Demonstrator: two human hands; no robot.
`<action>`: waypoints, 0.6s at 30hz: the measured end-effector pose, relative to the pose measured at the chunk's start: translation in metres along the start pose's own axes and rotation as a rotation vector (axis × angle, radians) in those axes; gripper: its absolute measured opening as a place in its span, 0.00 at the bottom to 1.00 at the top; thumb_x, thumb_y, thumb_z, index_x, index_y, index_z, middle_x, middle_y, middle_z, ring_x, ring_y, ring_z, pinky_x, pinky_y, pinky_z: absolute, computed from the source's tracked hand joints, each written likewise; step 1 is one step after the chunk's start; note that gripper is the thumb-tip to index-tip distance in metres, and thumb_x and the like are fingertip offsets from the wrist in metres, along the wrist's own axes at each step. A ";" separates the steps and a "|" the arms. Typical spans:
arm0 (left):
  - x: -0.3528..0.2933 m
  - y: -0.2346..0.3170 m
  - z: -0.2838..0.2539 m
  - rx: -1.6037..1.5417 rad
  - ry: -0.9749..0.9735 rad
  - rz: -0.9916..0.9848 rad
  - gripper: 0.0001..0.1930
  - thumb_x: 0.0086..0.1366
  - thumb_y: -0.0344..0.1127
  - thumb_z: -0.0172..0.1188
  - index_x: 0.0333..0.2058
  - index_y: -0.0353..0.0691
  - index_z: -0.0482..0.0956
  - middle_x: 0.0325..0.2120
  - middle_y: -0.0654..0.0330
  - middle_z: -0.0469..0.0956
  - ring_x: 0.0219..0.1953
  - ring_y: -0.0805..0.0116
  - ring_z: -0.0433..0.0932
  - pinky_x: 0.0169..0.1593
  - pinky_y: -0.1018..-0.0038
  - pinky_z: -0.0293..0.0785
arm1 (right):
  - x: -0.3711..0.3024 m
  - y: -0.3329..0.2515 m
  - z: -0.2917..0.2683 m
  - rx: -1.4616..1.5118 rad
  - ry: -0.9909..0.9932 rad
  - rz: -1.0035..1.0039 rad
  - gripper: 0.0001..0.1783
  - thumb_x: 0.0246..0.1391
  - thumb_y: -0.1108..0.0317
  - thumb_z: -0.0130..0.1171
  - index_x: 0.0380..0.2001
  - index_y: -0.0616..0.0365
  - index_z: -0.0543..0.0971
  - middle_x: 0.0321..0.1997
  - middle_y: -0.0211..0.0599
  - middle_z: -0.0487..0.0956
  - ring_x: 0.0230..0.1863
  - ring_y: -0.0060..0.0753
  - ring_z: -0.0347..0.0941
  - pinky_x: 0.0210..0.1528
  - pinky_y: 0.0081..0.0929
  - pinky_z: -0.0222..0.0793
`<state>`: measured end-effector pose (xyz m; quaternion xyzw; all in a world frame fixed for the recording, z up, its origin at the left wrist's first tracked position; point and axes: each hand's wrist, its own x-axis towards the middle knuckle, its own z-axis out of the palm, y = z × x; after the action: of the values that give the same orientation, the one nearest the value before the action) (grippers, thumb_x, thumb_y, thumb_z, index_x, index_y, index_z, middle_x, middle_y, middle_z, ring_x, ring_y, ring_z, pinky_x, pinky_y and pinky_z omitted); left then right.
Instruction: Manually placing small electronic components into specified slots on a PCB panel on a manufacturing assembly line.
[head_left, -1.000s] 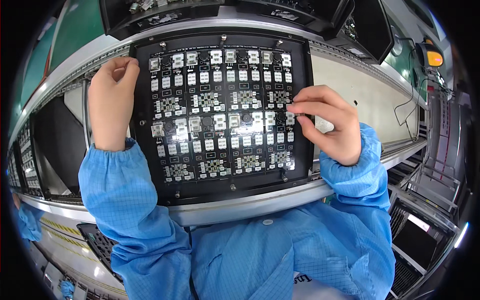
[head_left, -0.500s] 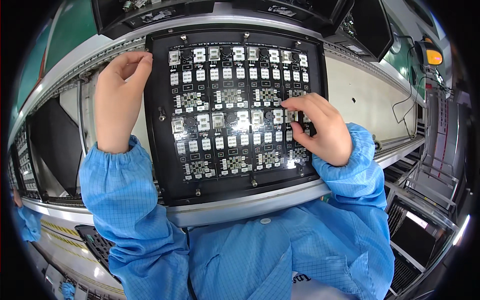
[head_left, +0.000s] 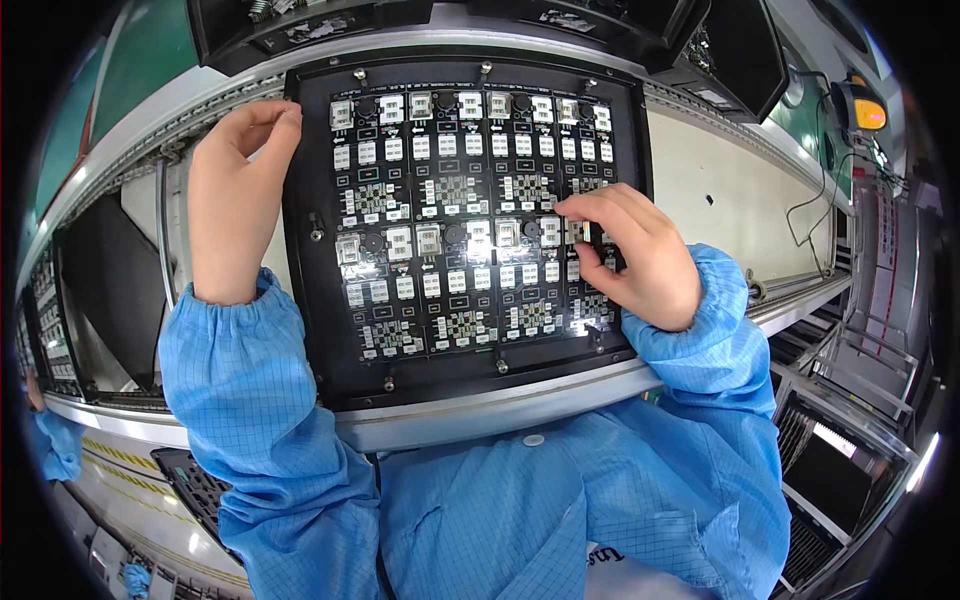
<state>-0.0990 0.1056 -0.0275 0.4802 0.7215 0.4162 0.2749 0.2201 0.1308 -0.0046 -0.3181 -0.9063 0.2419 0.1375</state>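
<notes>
A black frame [head_left: 314,290] holds a panel of circuit boards [head_left: 462,195] under my hands, set with white connectors, round black buzzers and small white parts. My left hand [head_left: 240,175] is at the frame's upper left corner, thumb and forefinger tips pressed together at its edge; whatever they may hold is hidden. Over the panel's right side, my right hand [head_left: 640,255] has its thumb and forefinger apart. A white connector [head_left: 575,231] and a dark round part [head_left: 597,235] show between them; the other fingers are partly hidden.
The frame lies across a conveyor with metal rails [head_left: 690,390]. Black bins [head_left: 725,60] with small parts stand along the far side. A yellow-orange device [head_left: 862,108] with a cable is at the far right. Another frame of boards [head_left: 45,325] sits at the left, near another person's blue sleeve [head_left: 55,440].
The frame with its boards has shifted slightly left. My right hand has moved a little left with it, and my left hand has barely moved.
</notes>
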 end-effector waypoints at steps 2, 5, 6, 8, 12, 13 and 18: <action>0.000 0.001 0.001 0.001 0.004 0.003 0.14 0.61 0.36 0.57 0.39 0.30 0.79 0.34 0.54 0.81 0.39 0.70 0.78 0.44 0.79 0.70 | -0.001 0.001 0.000 -0.001 0.002 -0.002 0.22 0.37 0.84 0.58 0.41 0.62 0.74 0.38 0.43 0.76 0.38 0.45 0.73 0.41 0.34 0.71; 0.000 0.001 0.001 0.000 0.005 -0.002 0.14 0.61 0.36 0.57 0.39 0.30 0.79 0.34 0.54 0.81 0.39 0.71 0.78 0.44 0.79 0.70 | -0.001 0.002 0.002 0.008 0.021 -0.021 0.21 0.38 0.84 0.58 0.41 0.62 0.74 0.37 0.43 0.76 0.38 0.46 0.73 0.41 0.35 0.71; 0.000 0.002 0.001 -0.001 0.002 -0.007 0.14 0.61 0.36 0.57 0.39 0.30 0.79 0.34 0.54 0.81 0.39 0.71 0.78 0.44 0.79 0.70 | 0.000 0.001 0.002 0.005 0.016 -0.025 0.22 0.38 0.84 0.58 0.41 0.62 0.74 0.37 0.43 0.76 0.38 0.46 0.73 0.41 0.35 0.71; -0.001 0.001 0.002 -0.004 0.008 -0.010 0.14 0.61 0.36 0.57 0.39 0.30 0.78 0.34 0.54 0.81 0.39 0.71 0.78 0.44 0.79 0.70 | -0.001 0.001 0.002 0.002 0.012 -0.028 0.22 0.38 0.84 0.58 0.41 0.62 0.74 0.37 0.43 0.76 0.38 0.46 0.73 0.40 0.35 0.71; -0.002 0.003 0.004 -0.008 0.015 -0.008 0.14 0.61 0.35 0.57 0.40 0.30 0.78 0.34 0.54 0.81 0.39 0.71 0.78 0.44 0.79 0.70 | -0.002 0.002 0.003 -0.012 0.025 -0.041 0.21 0.38 0.84 0.58 0.41 0.61 0.74 0.37 0.43 0.76 0.38 0.46 0.73 0.40 0.34 0.71; -0.002 0.003 0.004 -0.007 0.016 -0.008 0.14 0.61 0.35 0.57 0.40 0.30 0.78 0.34 0.54 0.81 0.39 0.71 0.78 0.44 0.79 0.70 | -0.002 0.001 0.003 -0.034 0.037 -0.053 0.21 0.38 0.85 0.58 0.41 0.61 0.74 0.37 0.43 0.76 0.38 0.45 0.73 0.40 0.35 0.71; -0.002 0.005 0.006 -0.013 0.013 -0.010 0.14 0.61 0.36 0.58 0.40 0.30 0.78 0.34 0.53 0.81 0.39 0.70 0.78 0.44 0.78 0.70 | -0.007 -0.005 0.003 -0.143 0.019 -0.103 0.20 0.40 0.83 0.60 0.41 0.60 0.75 0.36 0.40 0.77 0.36 0.44 0.74 0.40 0.35 0.72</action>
<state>-0.0908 0.1065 -0.0267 0.4721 0.7231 0.4224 0.2755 0.2217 0.1219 -0.0047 -0.2824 -0.9350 0.1665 0.1352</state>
